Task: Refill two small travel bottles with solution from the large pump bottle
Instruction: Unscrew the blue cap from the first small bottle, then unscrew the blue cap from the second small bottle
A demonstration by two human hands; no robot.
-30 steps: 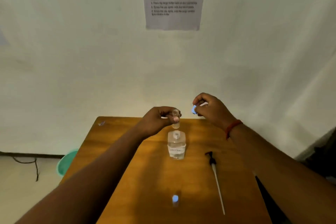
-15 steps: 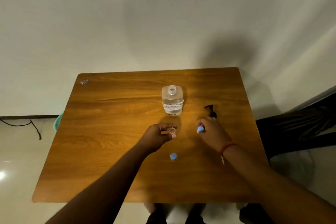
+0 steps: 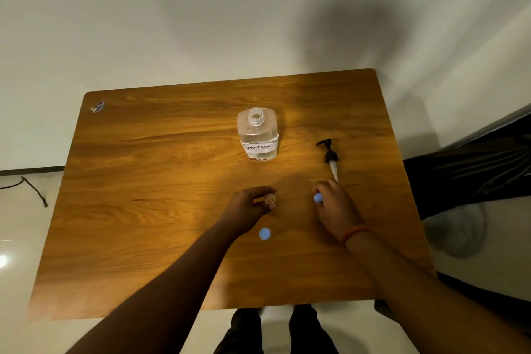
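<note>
The large clear bottle (image 3: 257, 136), labelled "SOLUTION", stands open on the wooden table (image 3: 143, 210) with its pump off. Its black pump head with a white tube (image 3: 330, 158) lies to the right of it. My left hand (image 3: 250, 208) grips a small clear travel bottle (image 3: 270, 199) with an open mouth, upright near the table's middle. My right hand (image 3: 333, 207) pinches a small blue cap (image 3: 317, 198) low over the table. A second small bottle with a blue cap (image 3: 264, 234) stands just in front of my left hand.
A small wrapper scrap (image 3: 98, 106) lies at the table's far left corner. A white wall stands behind the table. A dark cable (image 3: 31, 188) runs on the floor at left, and a dark object (image 3: 474, 167) sits to the right of the table.
My view tipped down from the wall to the tabletop. Both hands came down from above the large bottle to just over the table, still holding the small bottle and the blue cap.
</note>
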